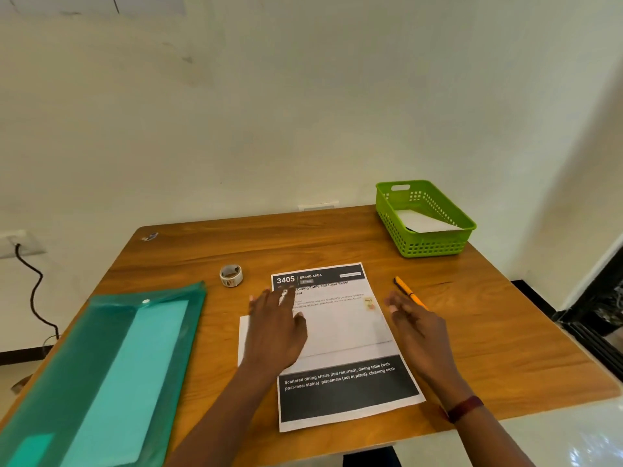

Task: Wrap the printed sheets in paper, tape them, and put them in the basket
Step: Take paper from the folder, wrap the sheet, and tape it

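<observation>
Printed sheet [340,335] flat at centre of surface [202,251], long axis near-to-far, header end away, leaning slightly left. Left grip [274,328] released, fingers spread over its left half; right grip [418,328] released, beside right edge.

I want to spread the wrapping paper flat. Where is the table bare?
Bare wood shows on the table right of the pen, nearer than the basket, and along the far edge between the tape and the basket. Crowded: the folder fills the left; the sheet, left hand and right hand take the middle.
</observation>
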